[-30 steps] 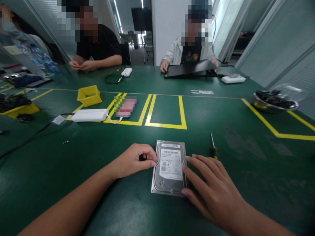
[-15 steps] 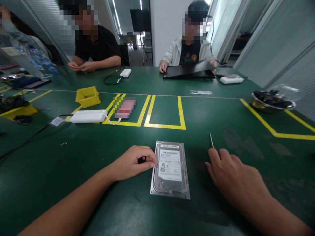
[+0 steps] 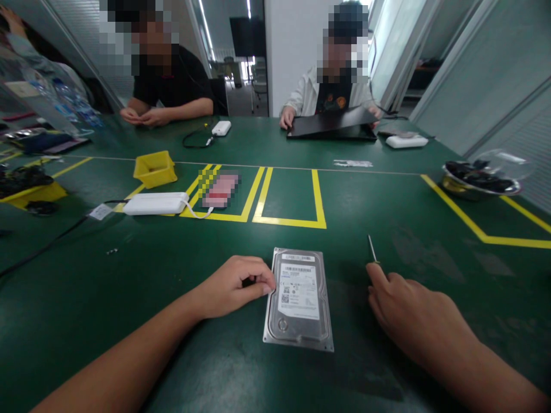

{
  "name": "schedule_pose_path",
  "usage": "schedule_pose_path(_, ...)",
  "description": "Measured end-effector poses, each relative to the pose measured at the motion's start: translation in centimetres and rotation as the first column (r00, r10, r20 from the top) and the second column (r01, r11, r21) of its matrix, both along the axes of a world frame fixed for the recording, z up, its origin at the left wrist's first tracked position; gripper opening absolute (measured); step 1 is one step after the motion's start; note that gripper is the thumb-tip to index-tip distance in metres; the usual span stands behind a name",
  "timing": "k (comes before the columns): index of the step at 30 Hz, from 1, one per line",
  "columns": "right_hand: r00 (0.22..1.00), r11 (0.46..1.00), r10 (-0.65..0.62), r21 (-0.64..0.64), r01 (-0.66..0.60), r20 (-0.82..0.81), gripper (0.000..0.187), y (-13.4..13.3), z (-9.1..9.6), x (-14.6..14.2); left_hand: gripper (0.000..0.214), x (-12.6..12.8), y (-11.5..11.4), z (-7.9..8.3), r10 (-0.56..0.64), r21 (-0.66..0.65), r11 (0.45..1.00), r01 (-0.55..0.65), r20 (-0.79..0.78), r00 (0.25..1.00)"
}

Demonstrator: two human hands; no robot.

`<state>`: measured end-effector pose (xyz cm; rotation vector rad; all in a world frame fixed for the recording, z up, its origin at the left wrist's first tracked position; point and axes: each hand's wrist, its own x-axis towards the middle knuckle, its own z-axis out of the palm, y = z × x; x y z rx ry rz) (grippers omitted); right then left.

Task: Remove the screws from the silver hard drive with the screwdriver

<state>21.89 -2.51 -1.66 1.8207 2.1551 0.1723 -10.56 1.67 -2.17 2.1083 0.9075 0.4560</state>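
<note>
A silver hard drive (image 3: 299, 298) with a white printed label lies flat on the green table. My left hand (image 3: 241, 287) is closed at its left edge, thumb and bent fingers pinching that rim. To the right of the drive and apart from it, my right hand (image 3: 413, 310) is wrapped round a screwdriver (image 3: 372, 249). Only the thin metal shaft shows, pointing away from me; the handle is hidden inside the fist.
Several tiny metal parts (image 3: 112, 251) lie to the left. Beyond the drive are a white power bank (image 3: 155, 203), a cabled phone (image 3: 221, 191) and a yellow bin (image 3: 155, 169). A metal bowl (image 3: 480, 180) stands right. Across the table, a person holds a black panel (image 3: 331, 123).
My right thumb and fingers have tucked in slightly round the screwdriver. The left hand stays at the hard drive's edge, and the drive has not moved on the table.
</note>
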Motion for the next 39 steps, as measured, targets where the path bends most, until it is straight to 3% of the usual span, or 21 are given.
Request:
schedule_pose_path(6,1.000,1.000,0.011,-0.004,-0.011,0.018,0.024,0.0,0.1,-0.2,0.014,0.1,0.0,0.0,0.011,0.031,0.999,-0.012,0.025,1.000)
schedule_pose_path(16,0.998,0.999,0.003,-0.033,-0.001,0.063,0.026,0.0,0.4,-0.8,0.009,0.3,-0.1,0.1,0.080,-0.050,0.996,-0.078,0.026,0.996)
schedule_pose_path(30,0.998,0.999,0.021,0.026,-0.023,0.061,0.021,-0.1,0.3,-0.4,0.010,0.2,-0.2,0.0,0.002,0.009,1.000,-0.002,0.017,1.000)
schedule_pose_path(39,0.997,0.953,0.055,0.294,-0.071,0.062,0.026,0.5,1.9,0.0,0.008,0.2,-0.4,-0.2,0.014,0.008,1.000,-0.014,0.008,1.000)
